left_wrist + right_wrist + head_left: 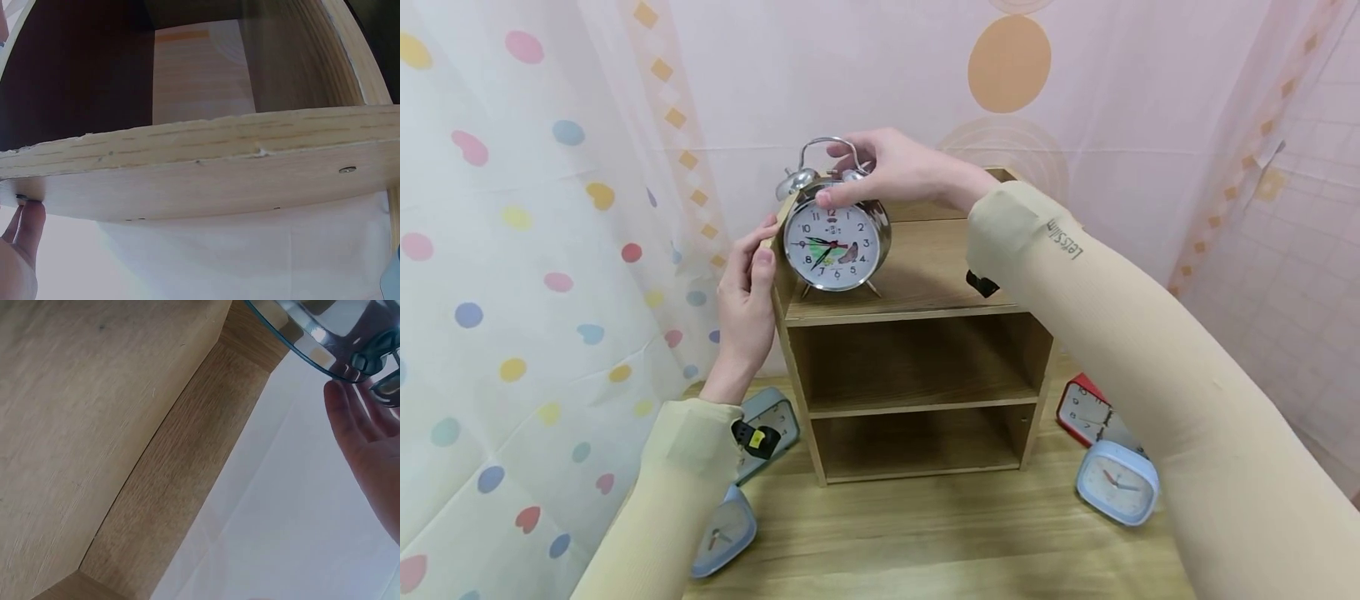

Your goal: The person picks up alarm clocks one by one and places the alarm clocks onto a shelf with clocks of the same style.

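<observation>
A silver twin-bell alarm clock [837, 250] with a white dial stands on its thin legs at the left end of the top shelf of a small wooden shelf unit [917, 317]. My right hand [898, 171] grips it from above, thumb on the front rim and fingers behind by the bells and handle. In the right wrist view the fingers touch the clock's shiny back [331, 331]. My left hand [748, 287] rests against the unit's left side panel. From the left wrist, its fingertips press on that panel's outer face [187, 187].
On the table [910, 542], left of the unit, are a grey-green clock [778, 425] and a light blue clock [727, 533], partly behind my left arm. At the right lie a red clock [1082, 412] and another blue clock [1117, 483]. A patterned curtain [550, 250] hangs behind.
</observation>
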A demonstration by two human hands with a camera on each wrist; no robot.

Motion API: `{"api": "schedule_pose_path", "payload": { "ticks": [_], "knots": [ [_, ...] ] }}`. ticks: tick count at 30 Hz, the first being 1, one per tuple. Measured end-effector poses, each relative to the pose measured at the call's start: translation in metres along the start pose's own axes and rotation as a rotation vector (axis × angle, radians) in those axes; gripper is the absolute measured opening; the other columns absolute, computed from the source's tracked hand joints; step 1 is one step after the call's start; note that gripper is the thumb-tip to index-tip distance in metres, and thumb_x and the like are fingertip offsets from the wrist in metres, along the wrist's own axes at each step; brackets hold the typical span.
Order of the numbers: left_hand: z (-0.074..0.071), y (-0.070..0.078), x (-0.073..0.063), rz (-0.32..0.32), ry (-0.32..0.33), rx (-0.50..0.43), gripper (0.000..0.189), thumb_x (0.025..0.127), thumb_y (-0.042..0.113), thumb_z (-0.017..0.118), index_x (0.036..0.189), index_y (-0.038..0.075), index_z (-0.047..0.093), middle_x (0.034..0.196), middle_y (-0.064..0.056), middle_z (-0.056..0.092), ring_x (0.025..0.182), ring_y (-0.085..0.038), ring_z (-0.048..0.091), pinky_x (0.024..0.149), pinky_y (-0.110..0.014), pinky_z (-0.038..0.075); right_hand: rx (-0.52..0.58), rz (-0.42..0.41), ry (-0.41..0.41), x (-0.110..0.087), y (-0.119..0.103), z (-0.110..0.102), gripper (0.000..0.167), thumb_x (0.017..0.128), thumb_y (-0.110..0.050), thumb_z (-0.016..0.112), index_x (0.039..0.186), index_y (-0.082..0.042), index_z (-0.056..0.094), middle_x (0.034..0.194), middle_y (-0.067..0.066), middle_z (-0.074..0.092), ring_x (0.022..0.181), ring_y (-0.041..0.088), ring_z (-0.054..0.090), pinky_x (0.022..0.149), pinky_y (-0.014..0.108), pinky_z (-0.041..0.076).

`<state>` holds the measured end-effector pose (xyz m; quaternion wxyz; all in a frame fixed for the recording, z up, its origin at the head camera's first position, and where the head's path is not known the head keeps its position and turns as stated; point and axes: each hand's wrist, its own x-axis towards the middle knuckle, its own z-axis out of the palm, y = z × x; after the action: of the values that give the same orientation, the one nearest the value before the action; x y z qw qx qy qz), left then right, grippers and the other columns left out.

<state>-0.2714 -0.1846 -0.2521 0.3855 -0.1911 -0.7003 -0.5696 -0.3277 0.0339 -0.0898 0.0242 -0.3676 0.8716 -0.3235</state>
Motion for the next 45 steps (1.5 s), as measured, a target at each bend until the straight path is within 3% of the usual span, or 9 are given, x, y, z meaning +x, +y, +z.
{"api": "schedule_pose_path", "payload": {
  "ticks": [11, 19, 26, 34, 45],
  "knots": [
    [-0.004, -0.002, 0.001, -0.011, 0.006, 0.006, 0.039, 0.111, 0.021, 0.045, 0.144, 0.004, 0.056, 0.161, -0.007, 0.055, 0.155, -0.017, 0.046, 0.130, -0.031, 0.036, 0.017, -0.007, 0.041, -0.017, 0.001, 0.005, 0.083, 0.095, -0.045, 0.073, 0.162, -0.015, 0.036, 0.159, 0.005, 0.053, 0.147, 0.016, 0.054, 0.124, 0.032, 0.045],
    [-0.002, -0.002, 0.001, -0.015, 0.015, -0.010, 0.038, 0.110, 0.020, 0.046, 0.143, 0.004, 0.057, 0.161, -0.010, 0.054, 0.155, -0.017, 0.046, 0.130, -0.030, 0.036, 0.041, 0.044, 0.093, -0.040, 0.001, -0.001, 0.087, 0.095, -0.050, 0.072, 0.166, -0.023, 0.031, 0.171, -0.001, 0.039, 0.159, 0.017, 0.038, 0.127, 0.037, 0.042],
    [0.000, -0.001, 0.003, -0.011, 0.000, -0.004, 0.039, 0.111, 0.022, 0.046, 0.143, 0.004, 0.057, 0.161, -0.008, 0.054, 0.155, -0.018, 0.045, 0.129, -0.030, 0.037, 0.084, 0.053, 0.141, -0.065, 0.007, -0.014, 0.081, 0.096, -0.045, 0.072, 0.165, -0.025, 0.035, 0.172, -0.002, 0.038, 0.161, 0.019, 0.035, 0.130, 0.044, 0.037],
    [0.000, -0.005, -0.001, -0.028, -0.009, 0.011, 0.039, 0.111, 0.022, 0.045, 0.144, 0.005, 0.057, 0.161, -0.007, 0.054, 0.154, -0.016, 0.046, 0.128, -0.029, 0.038, 0.012, 0.052, 0.109, -0.087, 0.020, -0.018, 0.079, 0.098, -0.042, 0.071, 0.165, -0.025, 0.033, 0.173, -0.001, 0.035, 0.159, 0.029, 0.040, 0.129, 0.047, 0.040],
    [0.006, -0.005, 0.001, -0.007, -0.009, -0.024, 0.039, 0.110, 0.021, 0.045, 0.144, 0.004, 0.056, 0.162, -0.012, 0.053, 0.155, -0.018, 0.045, 0.130, -0.030, 0.036, -0.056, 0.067, 0.198, -0.130, 0.031, -0.034, 0.077, 0.097, -0.041, 0.072, 0.164, -0.022, 0.037, 0.172, -0.001, 0.038, 0.158, 0.027, 0.040, 0.129, 0.050, 0.037]
  ]
}}
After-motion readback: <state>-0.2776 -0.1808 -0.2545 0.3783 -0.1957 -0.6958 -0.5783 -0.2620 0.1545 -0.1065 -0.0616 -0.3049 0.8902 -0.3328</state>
